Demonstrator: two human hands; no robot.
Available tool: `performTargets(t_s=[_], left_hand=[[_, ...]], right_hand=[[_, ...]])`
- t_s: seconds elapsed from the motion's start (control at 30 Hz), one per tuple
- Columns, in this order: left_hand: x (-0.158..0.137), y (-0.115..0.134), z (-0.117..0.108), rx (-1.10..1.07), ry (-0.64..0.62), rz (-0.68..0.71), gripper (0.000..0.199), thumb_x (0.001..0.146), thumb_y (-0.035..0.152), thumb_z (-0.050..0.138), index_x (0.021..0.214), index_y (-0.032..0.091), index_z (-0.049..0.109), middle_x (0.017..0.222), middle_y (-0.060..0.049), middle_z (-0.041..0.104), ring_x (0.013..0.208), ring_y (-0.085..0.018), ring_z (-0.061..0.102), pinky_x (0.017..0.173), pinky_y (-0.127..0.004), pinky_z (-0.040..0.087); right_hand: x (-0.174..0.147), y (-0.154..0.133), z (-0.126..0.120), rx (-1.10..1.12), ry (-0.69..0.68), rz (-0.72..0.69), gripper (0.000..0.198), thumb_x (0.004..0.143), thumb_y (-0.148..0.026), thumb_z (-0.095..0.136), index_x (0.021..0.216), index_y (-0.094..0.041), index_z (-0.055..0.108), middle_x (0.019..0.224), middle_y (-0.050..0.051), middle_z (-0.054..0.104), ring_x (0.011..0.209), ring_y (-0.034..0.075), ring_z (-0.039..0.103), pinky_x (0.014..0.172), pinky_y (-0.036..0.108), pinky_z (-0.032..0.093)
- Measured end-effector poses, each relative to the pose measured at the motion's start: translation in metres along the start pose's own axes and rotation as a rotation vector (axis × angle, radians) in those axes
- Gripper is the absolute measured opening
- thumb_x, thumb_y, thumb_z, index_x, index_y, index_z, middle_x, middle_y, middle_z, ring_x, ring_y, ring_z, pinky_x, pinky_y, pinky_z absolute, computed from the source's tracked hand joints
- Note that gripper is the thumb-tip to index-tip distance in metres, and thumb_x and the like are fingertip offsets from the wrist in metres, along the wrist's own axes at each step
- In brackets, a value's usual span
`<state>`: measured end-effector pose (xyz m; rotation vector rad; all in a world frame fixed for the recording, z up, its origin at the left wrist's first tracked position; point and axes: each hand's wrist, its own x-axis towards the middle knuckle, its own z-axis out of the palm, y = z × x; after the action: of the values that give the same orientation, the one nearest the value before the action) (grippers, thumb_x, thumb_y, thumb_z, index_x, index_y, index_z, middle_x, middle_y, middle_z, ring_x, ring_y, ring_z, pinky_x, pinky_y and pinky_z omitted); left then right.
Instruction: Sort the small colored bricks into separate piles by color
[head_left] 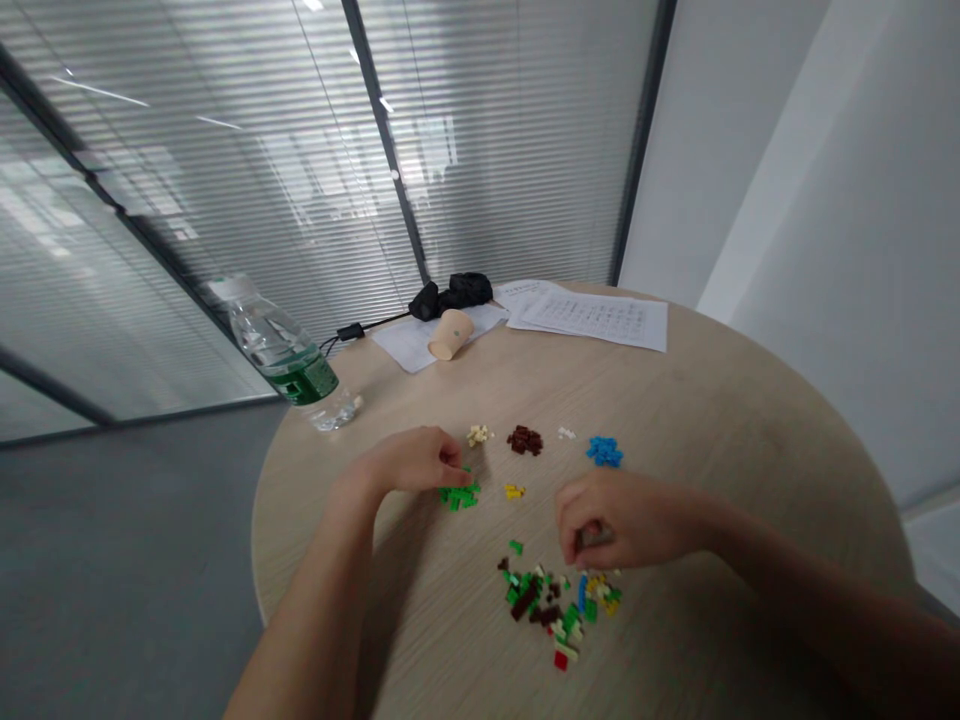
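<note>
My left hand (421,460) has its fingers pinched together right over a pile of small green building bricks (459,496); whether a brick is between the fingertips is hidden. My right hand (611,520) is closed with curled fingers, just above a mixed heap of bricks (571,618) in green, brown, yellow, cream, blue and red. Anything in its fingertips cannot be made out. Sorted by colour around the hands lie cream bricks (478,435), dark brown bricks (525,440), a few white bricks (566,433), blue bricks (604,451) and yellow bricks (514,492).
A clear plastic bottle (281,350) with a green label stands at the round table's (720,400) left edge. Toward the back, a paper cup (451,334) lies on its side, near a black bundle (465,291) with a cord and printed sheets (592,316). Blinds and walls are beyond.
</note>
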<state>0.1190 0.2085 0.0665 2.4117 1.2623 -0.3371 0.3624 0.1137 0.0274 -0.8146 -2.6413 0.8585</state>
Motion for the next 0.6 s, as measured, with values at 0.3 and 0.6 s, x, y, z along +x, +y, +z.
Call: performTargets(t_s=[0.3, 0.6], left_hand=[[0.006, 0.014, 0.004, -0.195, 0.099, 0.268, 0.024, 0.078, 0.034, 0.048, 0.075, 0.015, 0.062, 0.062, 0.001, 0.054, 0.056, -0.010, 0.046, 0.052, -0.021, 0.031], [0.014, 0.027, 0.017, -0.354, -0.013, 0.437, 0.021, 0.080, 0.031, 0.049, 0.078, 0.014, 0.061, 0.070, 0.001, 0.055, 0.060, -0.009, 0.044, 0.054, -0.020, 0.034]], right_hand=[[0.002, -0.002, -0.003, 0.000, -0.044, -0.001, 0.008, 0.076, -0.013, 0.062, 0.078, -0.015, 0.070, 0.073, 0.002, 0.061, 0.064, 0.010, 0.054, 0.062, 0.020, 0.042], [0.002, 0.001, -0.001, -0.040, -0.060, 0.055, 0.010, 0.082, -0.016, 0.056, 0.078, -0.014, 0.065, 0.077, 0.003, 0.062, 0.072, 0.013, 0.056, 0.066, 0.023, 0.041]])
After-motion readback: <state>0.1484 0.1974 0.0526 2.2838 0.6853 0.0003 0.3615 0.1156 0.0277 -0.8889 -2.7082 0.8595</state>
